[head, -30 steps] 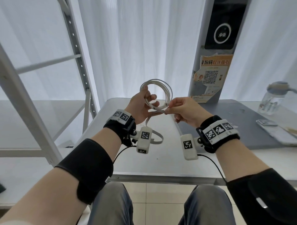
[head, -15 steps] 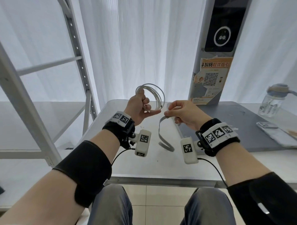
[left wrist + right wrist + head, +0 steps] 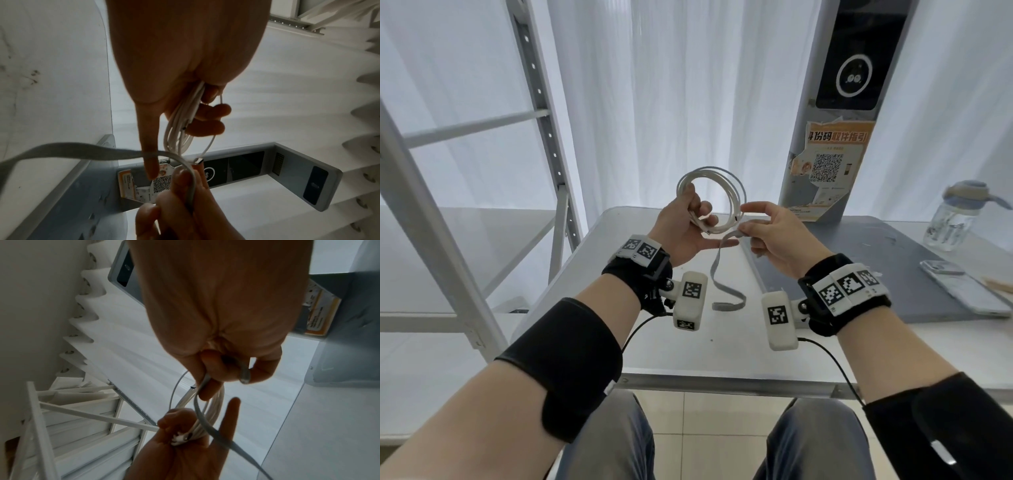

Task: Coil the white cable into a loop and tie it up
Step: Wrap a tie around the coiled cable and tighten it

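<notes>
My left hand [image 3: 697, 221] holds up the coiled white cable [image 3: 734, 195], several turns gripped together at the loop's lower left. The coil [image 3: 182, 128] runs through the curled fingers, and its little finger points out straight. My right hand [image 3: 748, 224] pinches one end of a grey flat strap [image 3: 717, 274] right at the bottom of the coil. The strap [image 3: 207, 426] crosses in front of the bundled cable [image 3: 216, 404], and its free tail hangs down and curls just above the table. A cable plug [image 3: 198, 161] shows beside the strap [image 3: 82, 150].
Both hands hover above a white table [image 3: 722, 363]. A grey mat [image 3: 876, 260] lies to the right with a phone [image 3: 959, 291] on it, and a water bottle [image 3: 952, 219] stands behind. A grey pillar with a poster [image 3: 828, 161] stands at the back. A metal shelf frame [image 3: 544, 120] rises at left.
Half a second ago the hands were apart, the strap hanging clear of the coil. The right hand has since brought the strap's end back against the bottom of the coil.
</notes>
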`<state>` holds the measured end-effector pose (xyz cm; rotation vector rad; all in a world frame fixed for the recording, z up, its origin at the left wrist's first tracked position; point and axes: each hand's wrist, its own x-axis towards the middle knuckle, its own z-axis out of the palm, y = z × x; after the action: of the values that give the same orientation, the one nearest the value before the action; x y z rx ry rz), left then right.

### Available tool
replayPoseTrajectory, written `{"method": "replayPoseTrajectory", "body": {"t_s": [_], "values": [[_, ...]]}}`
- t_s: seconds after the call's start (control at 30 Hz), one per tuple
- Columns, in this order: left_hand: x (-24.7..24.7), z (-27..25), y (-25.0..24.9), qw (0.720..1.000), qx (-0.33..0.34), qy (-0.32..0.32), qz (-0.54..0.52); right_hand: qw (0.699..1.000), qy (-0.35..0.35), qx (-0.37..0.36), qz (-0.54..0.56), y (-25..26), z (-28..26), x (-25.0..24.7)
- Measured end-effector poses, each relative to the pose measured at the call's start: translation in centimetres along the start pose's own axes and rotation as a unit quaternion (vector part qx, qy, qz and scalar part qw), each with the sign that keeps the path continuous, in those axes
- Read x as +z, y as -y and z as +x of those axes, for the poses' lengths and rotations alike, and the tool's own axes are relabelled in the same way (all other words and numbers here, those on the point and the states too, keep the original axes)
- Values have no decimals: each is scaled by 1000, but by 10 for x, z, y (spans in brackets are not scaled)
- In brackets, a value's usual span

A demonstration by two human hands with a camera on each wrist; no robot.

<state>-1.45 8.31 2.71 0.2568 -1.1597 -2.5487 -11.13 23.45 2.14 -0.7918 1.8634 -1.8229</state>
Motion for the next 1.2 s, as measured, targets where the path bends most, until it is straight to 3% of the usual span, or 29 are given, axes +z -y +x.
{"method": "replayPoseTrajectory", "body": {"t_s": [0.23, 0.4, 0.63, 0.73, 0.93, 1.2], "values": [[4, -4, 4, 998, -12, -34, 50, 999, 1, -27, -46, -8, -1, 1], [3, -4, 3, 998, -14, -65, 2, 1000, 2, -11, -24, -13, 1, 3], [-2, -5, -7, 997, 15, -71, -6, 978, 114, 157, -79, -17, -8, -5], [-4, -7, -11, 997, 22, -69, 0, 976, 104, 179, -62, -19, -8, -5], [-5, -12, -11, 998, 12, -55, 12, 988, -8, 87, 131, -12, -2, -4], [-10, -9, -11, 1000, -8, -8, 5, 964, -51, 12, 261, -4, -1, -3]]}}
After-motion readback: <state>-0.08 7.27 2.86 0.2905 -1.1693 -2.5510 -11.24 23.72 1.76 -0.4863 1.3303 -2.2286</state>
